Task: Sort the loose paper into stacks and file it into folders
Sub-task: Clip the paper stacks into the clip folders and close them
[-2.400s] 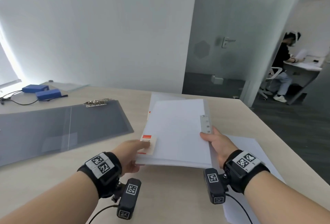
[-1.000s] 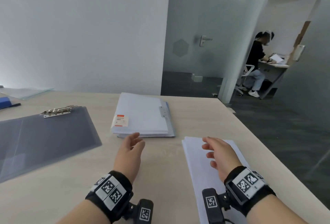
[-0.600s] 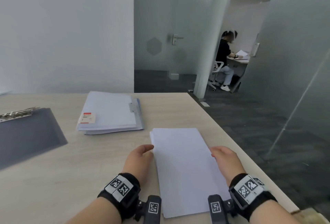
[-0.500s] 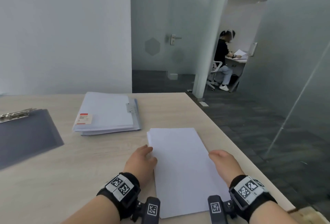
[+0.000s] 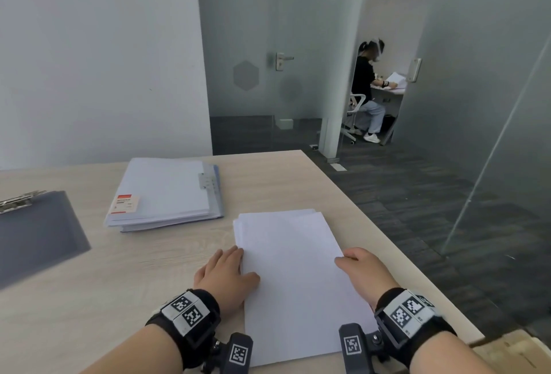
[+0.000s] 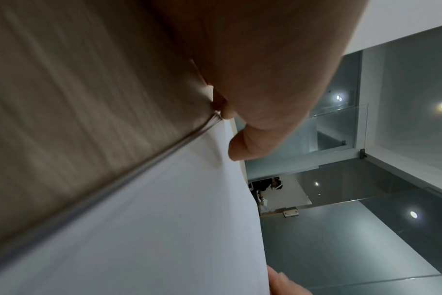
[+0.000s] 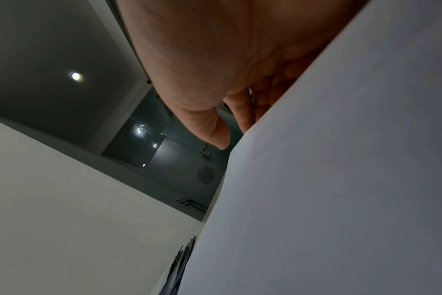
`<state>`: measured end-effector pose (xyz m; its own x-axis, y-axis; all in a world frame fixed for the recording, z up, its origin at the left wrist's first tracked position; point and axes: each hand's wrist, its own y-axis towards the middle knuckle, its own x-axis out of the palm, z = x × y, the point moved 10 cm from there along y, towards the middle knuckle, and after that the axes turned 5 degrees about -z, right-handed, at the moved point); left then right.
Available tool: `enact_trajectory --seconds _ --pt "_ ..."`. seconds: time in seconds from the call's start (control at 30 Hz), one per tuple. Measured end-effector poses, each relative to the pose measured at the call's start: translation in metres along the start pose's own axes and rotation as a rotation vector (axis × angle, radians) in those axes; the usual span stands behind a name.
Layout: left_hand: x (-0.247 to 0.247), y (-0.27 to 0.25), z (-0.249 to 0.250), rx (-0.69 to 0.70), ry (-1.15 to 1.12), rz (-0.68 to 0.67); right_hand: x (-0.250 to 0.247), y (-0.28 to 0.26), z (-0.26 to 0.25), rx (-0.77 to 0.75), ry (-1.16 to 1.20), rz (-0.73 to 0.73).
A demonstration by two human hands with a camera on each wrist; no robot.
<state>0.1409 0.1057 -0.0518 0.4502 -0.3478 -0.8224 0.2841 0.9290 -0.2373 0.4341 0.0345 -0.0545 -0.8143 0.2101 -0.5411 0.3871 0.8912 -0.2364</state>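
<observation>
A stack of loose white paper (image 5: 292, 278) lies near the table's right edge, its sheets slightly fanned at the far end. My left hand (image 5: 226, 272) holds its left edge, thumb on top and fingertips at the side. From the left wrist, the thumb (image 6: 240, 149) sits over the paper (image 6: 164, 229). My right hand (image 5: 363, 272) holds the right edge, thumb on the sheet. Seen from the right wrist, that edge of the paper (image 7: 328, 189) is raised, with the fingers (image 7: 240, 111) behind it. A pale folder filled with paper (image 5: 167, 192), with a red label, lies further back.
A grey open folder (image 5: 35, 233) with a metal clip (image 5: 18, 200) lies at the left. The table's right edge (image 5: 387, 242) runs close beside my right hand. A cardboard box (image 5: 512, 350) shows at the lower right. A person (image 5: 366, 87) sits behind glass partitions.
Both hands let go of the filled folder, which now lies at the back. They came to the loose stack and closed on its two side edges. The view swung right.
</observation>
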Motion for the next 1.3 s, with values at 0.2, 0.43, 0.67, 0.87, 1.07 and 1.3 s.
enact_trajectory --seconds 0.2,0.43,0.67,0.87,1.07,1.3 --pt "0.002 0.0 0.0 -0.001 0.026 -0.026 -0.002 -0.006 -0.004 0.002 0.056 -0.004" --pt "0.005 -0.001 0.002 0.003 0.046 -0.051 -0.004 -0.006 -0.003 -0.036 0.22 -0.01" --pt "0.006 0.002 -0.002 -0.011 0.053 -0.042 -0.008 -0.005 0.0 -0.078 0.264 0.022" --pt "0.003 0.003 -0.002 0.001 -0.013 -0.015 -0.014 -0.007 0.003 -0.06 0.354 0.053" --pt "-0.019 -0.008 -0.002 0.058 -0.49 0.093 -0.018 -0.019 0.0 -0.029 0.557 0.002" --pt "-0.038 -0.05 0.02 0.215 -1.071 0.099 -0.012 -0.043 -0.037 -0.085 0.796 -0.128"
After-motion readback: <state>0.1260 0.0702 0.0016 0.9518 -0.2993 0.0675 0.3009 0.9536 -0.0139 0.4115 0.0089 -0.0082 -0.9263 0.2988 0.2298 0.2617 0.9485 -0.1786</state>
